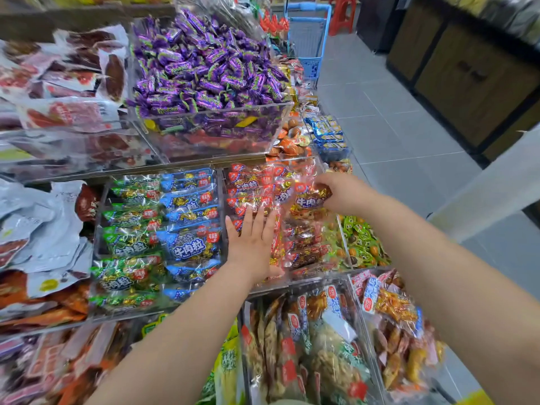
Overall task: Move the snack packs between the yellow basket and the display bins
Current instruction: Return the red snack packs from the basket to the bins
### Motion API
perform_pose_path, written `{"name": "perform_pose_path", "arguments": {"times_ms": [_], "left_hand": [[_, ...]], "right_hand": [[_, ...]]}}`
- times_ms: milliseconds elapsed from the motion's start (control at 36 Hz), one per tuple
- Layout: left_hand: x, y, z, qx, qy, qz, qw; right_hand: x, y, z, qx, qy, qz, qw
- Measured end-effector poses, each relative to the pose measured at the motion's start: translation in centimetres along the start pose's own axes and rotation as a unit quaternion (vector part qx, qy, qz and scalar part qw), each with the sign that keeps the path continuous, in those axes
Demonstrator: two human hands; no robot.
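Fingers of the right hand [344, 192] curl round a red snack pack [311, 200] over the clear display bin [309, 277], at two o'clock from the left hand [254, 244], which lies flat, fingers straight, on stacked red packs [248, 188].

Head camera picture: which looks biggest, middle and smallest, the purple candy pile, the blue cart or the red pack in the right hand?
1. purple candy pile
2. blue cart
3. red pack, held by the right hand
The cart is farther away, so its true size is unsure.
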State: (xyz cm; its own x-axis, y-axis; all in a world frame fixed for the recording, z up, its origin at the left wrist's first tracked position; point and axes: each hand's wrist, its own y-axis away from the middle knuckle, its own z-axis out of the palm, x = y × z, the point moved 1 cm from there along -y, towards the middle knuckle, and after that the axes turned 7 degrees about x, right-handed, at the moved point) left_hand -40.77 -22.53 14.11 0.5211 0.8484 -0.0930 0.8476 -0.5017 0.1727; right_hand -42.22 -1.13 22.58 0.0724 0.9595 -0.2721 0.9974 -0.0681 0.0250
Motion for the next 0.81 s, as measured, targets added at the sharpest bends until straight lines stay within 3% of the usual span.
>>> {"name": "perform_pose_path", "arguments": {"times_ms": [111,222,361,444,556,694,806], "left_hand": [[0.6,1.0,0.9,-0.008,-0.051,-0.007,0.999],[0.4,1.1,1.3,-0.01,-0.025,-0.014,1.0],[0.2,0.5,0.7,0.006,0.043,-0.025,0.999],[-0.3,0.3,-0.1,0.034,0.006,-0.016,0.999],[-0.6,-0.9,-1.0,0.022,-0.022,-0.011,0.999],[-1.3,-2.4,-1.6,0.002,-0.018,0.006,1.0],[-1.4,-2.9,-1.4,-0.018,-0.021,0.009,1.0]], "right_hand": [[-2.2,-1.2,1.0,-0.015,0.141,-0.003,0.99],[-3.3,-1.8,3.7,-0.031,0.229,0.033,0.972],[-2.3,-1.1,6.9,-0.036,0.182,0.011,0.983],[-1.9,-0.8,7.5,0.009,0.186,-0.061,0.981],[-1.5,-1.7,7.6,-0.01,0.239,-0.126,0.963],[-1.2,-2.8,7.8,-0.046,0.212,-0.096,0.972],[-0.6,-2.1,9.0,-0.035,0.27,-0.062,0.96]]}}
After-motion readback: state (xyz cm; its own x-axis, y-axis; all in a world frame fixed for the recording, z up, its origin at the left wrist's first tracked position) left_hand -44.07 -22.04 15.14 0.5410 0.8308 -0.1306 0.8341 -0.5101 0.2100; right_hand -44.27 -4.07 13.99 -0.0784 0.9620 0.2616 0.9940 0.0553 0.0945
